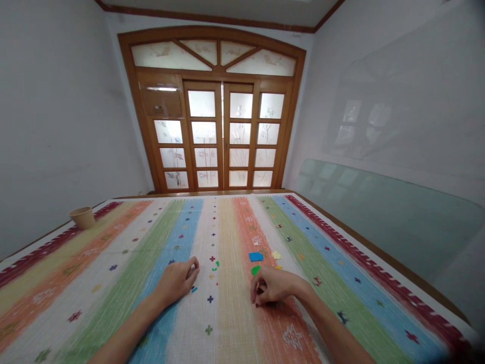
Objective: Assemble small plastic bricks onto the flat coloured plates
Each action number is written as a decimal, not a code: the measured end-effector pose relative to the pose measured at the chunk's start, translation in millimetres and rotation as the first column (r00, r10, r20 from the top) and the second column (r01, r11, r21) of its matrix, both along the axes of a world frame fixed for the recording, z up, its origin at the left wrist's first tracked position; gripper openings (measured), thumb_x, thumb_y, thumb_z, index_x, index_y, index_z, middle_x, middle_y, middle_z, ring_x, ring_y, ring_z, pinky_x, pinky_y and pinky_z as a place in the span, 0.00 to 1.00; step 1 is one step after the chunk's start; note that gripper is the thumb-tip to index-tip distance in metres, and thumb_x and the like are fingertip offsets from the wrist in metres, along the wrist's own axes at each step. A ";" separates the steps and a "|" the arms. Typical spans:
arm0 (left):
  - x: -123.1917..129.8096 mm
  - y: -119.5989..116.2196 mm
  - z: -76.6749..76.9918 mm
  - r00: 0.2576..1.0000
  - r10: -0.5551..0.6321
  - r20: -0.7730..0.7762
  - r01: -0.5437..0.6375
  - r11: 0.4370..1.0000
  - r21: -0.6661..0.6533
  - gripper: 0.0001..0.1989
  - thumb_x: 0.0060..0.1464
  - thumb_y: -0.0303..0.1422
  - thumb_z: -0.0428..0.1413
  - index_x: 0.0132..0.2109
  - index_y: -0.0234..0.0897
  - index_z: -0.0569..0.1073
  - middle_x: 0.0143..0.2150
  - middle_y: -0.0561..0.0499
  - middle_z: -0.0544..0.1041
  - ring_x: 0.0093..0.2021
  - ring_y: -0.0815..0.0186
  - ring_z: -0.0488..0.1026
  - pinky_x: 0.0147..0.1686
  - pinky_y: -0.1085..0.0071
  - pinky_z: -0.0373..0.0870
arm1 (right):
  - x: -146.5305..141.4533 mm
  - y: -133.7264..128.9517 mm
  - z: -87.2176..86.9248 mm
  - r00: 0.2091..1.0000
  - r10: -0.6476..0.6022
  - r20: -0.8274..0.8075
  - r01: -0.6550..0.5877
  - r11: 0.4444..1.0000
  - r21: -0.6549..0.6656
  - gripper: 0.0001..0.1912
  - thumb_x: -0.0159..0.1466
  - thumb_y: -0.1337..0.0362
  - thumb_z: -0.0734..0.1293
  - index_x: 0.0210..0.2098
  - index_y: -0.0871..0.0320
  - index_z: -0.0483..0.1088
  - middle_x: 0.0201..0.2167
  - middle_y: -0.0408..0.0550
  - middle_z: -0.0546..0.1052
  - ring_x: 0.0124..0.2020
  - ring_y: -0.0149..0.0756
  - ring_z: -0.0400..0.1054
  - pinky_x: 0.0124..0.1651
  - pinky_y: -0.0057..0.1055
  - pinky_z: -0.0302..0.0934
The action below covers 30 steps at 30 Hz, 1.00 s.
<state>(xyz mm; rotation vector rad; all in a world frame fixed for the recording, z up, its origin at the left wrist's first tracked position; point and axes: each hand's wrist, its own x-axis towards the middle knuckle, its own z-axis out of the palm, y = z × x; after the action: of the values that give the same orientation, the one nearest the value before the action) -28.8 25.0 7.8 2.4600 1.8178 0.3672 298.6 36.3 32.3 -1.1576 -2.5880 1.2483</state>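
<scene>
My left hand [175, 279] rests on the striped cloth with its fingers curled in; whatever they may hold is hidden. Just below its fingertips lies a small blue piece [194, 289]. To the right of that hand are several small green pieces [215, 266] and a tiny red piece [217, 284]. My right hand [273, 284] is closed in a pinch, low over the orange stripe. A small dark reddish piece [257, 305] shows at its fingertips. Behind this hand lie a flat blue piece [256, 257], a green piece [255, 270] partly covered by the knuckles, and a pale yellow piece [276, 255].
A striped, patterned tablecloth [231, 323] covers the table. A tan paper cup [82, 218] stands at the far left edge. Past the table is a wooden door [220, 136] with glass panes. A greenish glass panel [379, 202] leans along the right wall.
</scene>
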 end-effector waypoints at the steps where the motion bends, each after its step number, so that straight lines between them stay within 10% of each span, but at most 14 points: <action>1: 0.0 -0.2 0.3 1.000 0.000 0.001 0.000 1.000 0.000 0.13 0.63 0.38 0.44 0.42 0.40 0.71 0.26 0.52 0.76 0.30 0.63 0.74 0.32 0.70 0.59 | -0.5 -0.6 0.3 1.000 -0.014 0.001 0.014 1.000 -0.004 0.11 0.50 0.72 0.72 0.34 0.59 0.82 0.20 0.39 0.73 0.19 0.24 0.57 0.21 0.20 0.48; 30: -0.4 -0.4 0.4 1.000 -0.004 -0.002 0.004 1.000 -0.006 0.12 0.64 0.38 0.44 0.42 0.40 0.71 0.26 0.52 0.76 0.30 0.62 0.75 0.32 0.70 0.59 | 9.8 6.7 -5.6 0.996 -0.086 -0.002 0.086 0.995 0.055 0.07 0.49 0.71 0.73 0.28 0.59 0.82 0.20 0.41 0.75 0.21 0.26 0.62 0.24 0.22 0.51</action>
<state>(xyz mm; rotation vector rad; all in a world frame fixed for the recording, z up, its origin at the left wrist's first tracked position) -29.1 24.6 8.3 2.4609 1.8122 0.3585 308.4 43.0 26.7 -1.2447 -2.5268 1.1520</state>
